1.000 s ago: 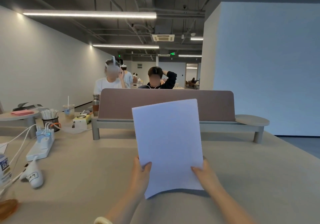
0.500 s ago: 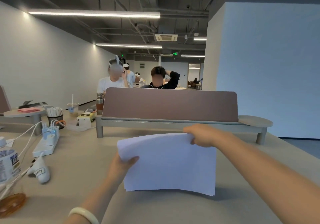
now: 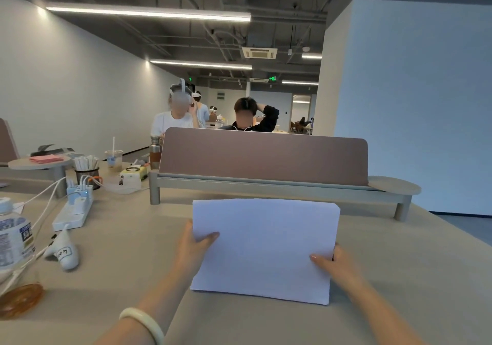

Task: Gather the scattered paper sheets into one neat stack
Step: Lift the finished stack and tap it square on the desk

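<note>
Paper sheets [image 3: 266,248] stood gathered in one stack on their long edge near the middle of the worktop [image 3: 127,286]. They were upright and leaned a little away from the camera, with the lower edge down at the surface, though whether it touched could not be told. At the far left edge stood a clear water bottle [image 3: 12,235] with a blue-and-white label, and in front of it lay an amber disc [image 3: 18,300], too blurred to name. Just right of the bottle lay a small white pouch [image 3: 65,255] bearing a handwritten tag, and behind it was a white power strip [image 3: 73,213]. Farther back were a dark cup of white sticks [image 3: 86,174] and a plastic drink cup [image 3: 114,158]. A pale bracelet [image 3: 143,323] circled the left wrist. The left grip [image 3: 193,248] held the stack's left short edge, thumb across the near face and fingers hidden behind the paper. The right grip [image 3: 339,267] held the right short edge lower down, thumb likewise pressed on the near face. Behind the stack ran a brown divider panel [image 3: 266,155], ending at the right in a small round shelf [image 3: 394,186].
</note>
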